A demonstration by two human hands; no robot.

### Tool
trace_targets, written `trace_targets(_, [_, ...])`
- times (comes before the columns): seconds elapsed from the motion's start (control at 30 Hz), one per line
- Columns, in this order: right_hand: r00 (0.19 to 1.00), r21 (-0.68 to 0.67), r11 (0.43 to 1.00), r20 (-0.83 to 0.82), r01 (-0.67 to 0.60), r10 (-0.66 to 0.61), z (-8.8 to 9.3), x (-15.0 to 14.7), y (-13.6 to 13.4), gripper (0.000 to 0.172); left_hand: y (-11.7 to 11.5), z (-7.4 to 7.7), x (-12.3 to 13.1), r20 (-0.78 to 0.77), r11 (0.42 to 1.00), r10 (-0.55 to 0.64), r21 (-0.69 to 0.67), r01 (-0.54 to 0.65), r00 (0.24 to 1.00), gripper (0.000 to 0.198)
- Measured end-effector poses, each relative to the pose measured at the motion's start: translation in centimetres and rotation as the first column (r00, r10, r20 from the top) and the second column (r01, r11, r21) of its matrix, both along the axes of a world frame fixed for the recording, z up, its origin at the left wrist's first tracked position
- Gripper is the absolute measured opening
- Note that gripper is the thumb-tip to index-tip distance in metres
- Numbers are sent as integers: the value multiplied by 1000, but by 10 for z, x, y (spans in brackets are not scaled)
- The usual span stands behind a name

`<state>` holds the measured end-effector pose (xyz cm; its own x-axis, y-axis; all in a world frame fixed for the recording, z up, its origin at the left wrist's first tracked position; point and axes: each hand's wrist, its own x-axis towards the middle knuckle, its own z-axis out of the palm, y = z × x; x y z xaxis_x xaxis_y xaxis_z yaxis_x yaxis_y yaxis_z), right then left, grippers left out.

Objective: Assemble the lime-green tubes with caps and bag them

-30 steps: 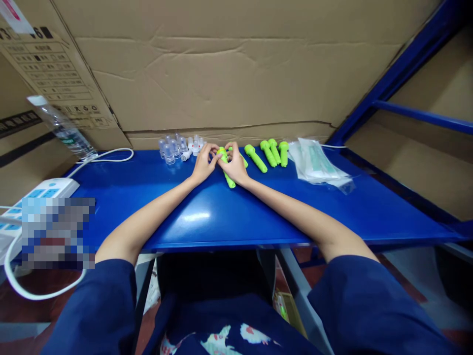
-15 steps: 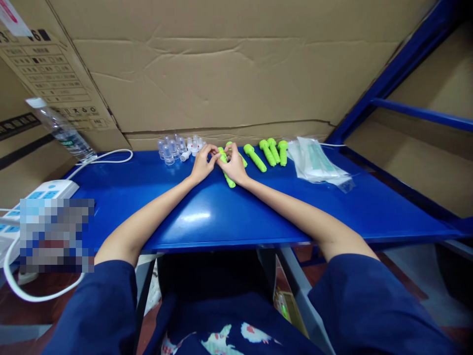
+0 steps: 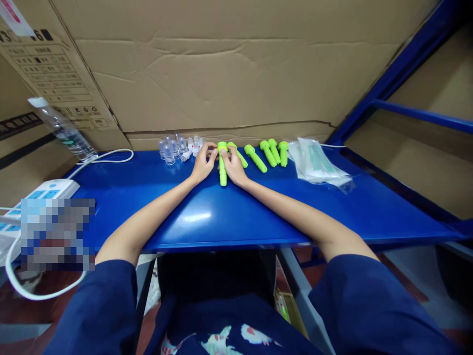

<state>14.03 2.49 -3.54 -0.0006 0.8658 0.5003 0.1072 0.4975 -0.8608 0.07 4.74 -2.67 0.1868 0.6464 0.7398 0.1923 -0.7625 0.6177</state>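
The lime-green torch-shaped piece [image 3: 222, 170] lies head at twelve o'clock, tail at six; the right hand [image 3: 234, 166], nearer, pinches it below the head from three; the left hand [image 3: 202, 162] curls beside it at nine, grip unclear

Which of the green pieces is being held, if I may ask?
The leftmost green piece: the right hand holds it, while the other five lie farther right on the table.

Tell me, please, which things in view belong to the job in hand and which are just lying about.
Likely the job:
green piece in the right hand
other green pieces
clear plastic pieces
packets, perhaps

Apparently lying about:
bottle
power strip
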Motion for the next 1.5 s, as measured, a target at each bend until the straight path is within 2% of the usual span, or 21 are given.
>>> trace_targets(0.2, [994, -13, 1000, -111, -22, 20, -6, 1, 9, 68, 0, 0, 1, -9, 1000, -2, 20, 2, 1000, 39])
trace_targets(0.37, [991, -33, 998, -124, -52, 48, -5, 1, 9, 67, 4, -1, -1, -18, 998, 34, -56, -35, 999, 28])
trace_targets(0.53, [987, -160, 981, -133, -107, 86, 3, 3, 5, 54, 0, 2, -2, -68, 995, 85, -48, -88, 994, 21])
trace_targets(0.67, [977, -311, 932, -157, -186, 142, 12, 1, 1, 66, -5, 6, -2, -141, 992, 129, 35, -125, 982, 19])
trace_targets(0.77, [975, -328, 923, -155, -202, 158, 17, 1, -4, 71, -7, 7, -1, -137, 990, 143, 32, -140, 980, 14])
trace_targets(0.93, [962, -332, 909, -185, -252, 200, 24, -1, -13, 66, -9, 9, -2, -144, 988, 156, 27, -153, 977, 7])
trace_targets(1.07, [965, -355, 903, -184, -242, 187, 27, -3, -15, 59, -10, 10, -2, -158, 988, 156, 39, -152, 975, 7])
trace_targets(1.17, [971, -350, 912, -174, -215, 163, 26, -3, -14, 61, -9, 9, -1, -161, 989, 147, 41, -143, 976, 7])
trace_targets(1.3, [983, -326, 934, -151, -145, 100, 22, -1, -11, 60, -6, 10, -5, -249, 988, 150, 84, -133, 957, 11])
trace_targets(1.4, [988, -325, 939, -131, -117, 77, 19, 0, -8, 58, -1, 13, -16, -314, 969, 232, 157, -191, 921, 13])
trace_targets(1.5, [990, -337, 935, -118, -111, 76, 18, 0, -6, 58, 5, 16, -33, -312, 922, 385, 181, -344, 868, 18])
